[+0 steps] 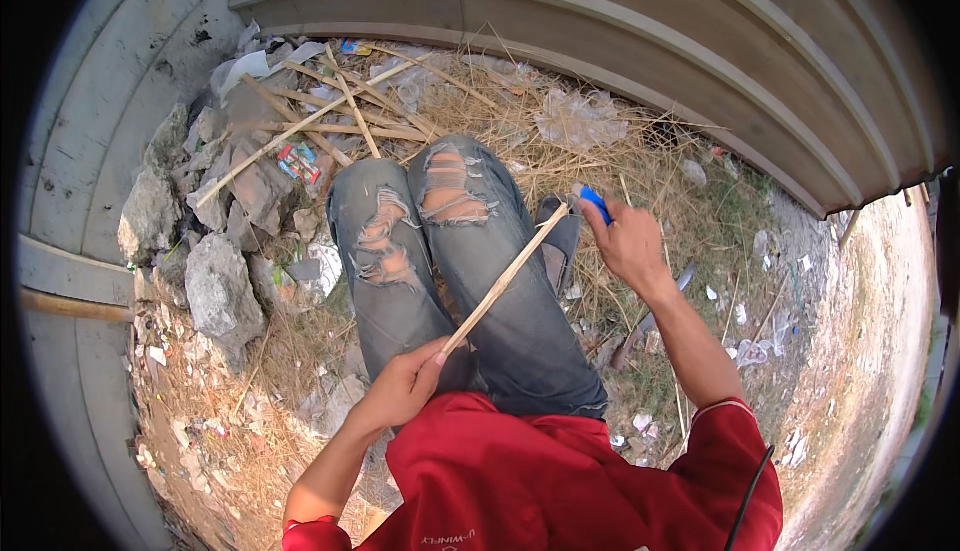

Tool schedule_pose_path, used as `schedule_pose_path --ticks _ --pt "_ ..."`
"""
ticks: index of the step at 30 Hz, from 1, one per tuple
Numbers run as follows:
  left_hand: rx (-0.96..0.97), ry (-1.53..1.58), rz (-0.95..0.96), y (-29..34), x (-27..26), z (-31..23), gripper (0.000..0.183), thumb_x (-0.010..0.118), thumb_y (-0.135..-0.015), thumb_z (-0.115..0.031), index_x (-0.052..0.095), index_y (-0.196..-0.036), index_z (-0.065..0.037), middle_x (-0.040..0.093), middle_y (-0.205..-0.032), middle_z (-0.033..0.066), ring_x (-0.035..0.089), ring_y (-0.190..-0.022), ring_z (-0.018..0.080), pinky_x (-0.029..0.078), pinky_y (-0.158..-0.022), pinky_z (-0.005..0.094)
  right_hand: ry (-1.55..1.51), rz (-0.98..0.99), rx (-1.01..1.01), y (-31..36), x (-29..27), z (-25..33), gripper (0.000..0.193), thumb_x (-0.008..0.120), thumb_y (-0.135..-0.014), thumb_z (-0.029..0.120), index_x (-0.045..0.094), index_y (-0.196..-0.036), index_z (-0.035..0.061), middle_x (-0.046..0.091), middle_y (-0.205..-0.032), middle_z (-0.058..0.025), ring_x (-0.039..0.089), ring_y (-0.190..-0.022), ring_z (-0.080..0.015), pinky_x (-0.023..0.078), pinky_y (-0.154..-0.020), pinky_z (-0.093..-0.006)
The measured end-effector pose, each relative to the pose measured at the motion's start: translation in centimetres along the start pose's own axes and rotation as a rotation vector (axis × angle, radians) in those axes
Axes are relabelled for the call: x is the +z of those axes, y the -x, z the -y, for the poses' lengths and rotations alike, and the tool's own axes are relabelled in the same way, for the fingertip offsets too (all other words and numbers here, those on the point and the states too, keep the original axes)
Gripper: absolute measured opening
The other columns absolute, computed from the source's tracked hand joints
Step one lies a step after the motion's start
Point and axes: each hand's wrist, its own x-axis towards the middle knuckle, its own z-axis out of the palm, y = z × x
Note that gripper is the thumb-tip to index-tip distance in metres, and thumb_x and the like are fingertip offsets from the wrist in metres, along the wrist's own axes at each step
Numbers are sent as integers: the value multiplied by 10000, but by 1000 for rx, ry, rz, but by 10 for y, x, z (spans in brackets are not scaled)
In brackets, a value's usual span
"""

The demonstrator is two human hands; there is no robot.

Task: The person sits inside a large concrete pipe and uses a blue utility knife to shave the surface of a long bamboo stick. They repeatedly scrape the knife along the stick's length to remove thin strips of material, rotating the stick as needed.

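A pale, split bamboo strip (505,283) slants up and to the right across my lap. Its lower end is in the closed fingers of my left hand (408,381), beside my left hip. My right hand (634,249) is closed round a small blue-handled tool (595,203), which looks like a utility knife. The tool's light-coloured tip is at the frayed far end of the strip, just past my right knee. Whether the tip touches the strip I cannot tell, and my fingers hide most of the handle.
Beyond my knees lies a loose heap of bamboo strips (345,106). Grey rocks (222,291) are piled at the left, by a metal panel (90,131). Corrugated sheeting (600,26) rises at the back. Dry straw (590,156) and plastic scraps (582,119) cover the ground.
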Motion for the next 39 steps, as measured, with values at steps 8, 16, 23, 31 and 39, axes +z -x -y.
schedule_pose_path --ticks 8,16,23,31,39 --pt "-83 189 115 13 -11 14 396 413 -1137 -235 578 -1437 -35 399 -617 -70 388 -552 36 333 -530 224 -252 -68 144 -20 -57 -58 623 555 -1053 526 628 -775 -27 510 -554 -142 462 -525 -283 401 -554 -423" --pt "-58 179 125 6 -12 9 398 418 -1145 -250 566 -1440 -27 360 -618 -61 321 -523 47 297 -501 237 -233 120 158 9 -43 -19 489 631 -1022 446 659 -857 -14 577 -623 -170 555 -587 -334 444 -604 -443" --pt "-97 200 142 2 -14 7 404 423 -1145 -277 569 -1439 -41 358 -620 -65 332 -532 45 297 -502 230 177 0 251 23 -5 -93 431 674 -990 400 644 -1176 13 652 -1054 -253 669 -834 -458 539 -764 -512" --pt "66 -16 48 -9 -7 -3 342 407 -1139 -246 616 -1333 -57 387 -609 -51 387 -528 60 332 -507 262 -467 167 48 42 -26 2 359 657 -1009 354 601 -1171 39 659 -904 -247 681 -790 -440 532 -711 -500" --pt "197 -377 -96 -26 2 -23 225 453 -1100 -185 640 -1100 -59 449 -552 100 466 -482 226 382 -526 385 -276 306 -79 70 -11 70 458 599 -1017 482 646 -939 33 656 -656 -221 671 -666 -476 517 -602 -553"
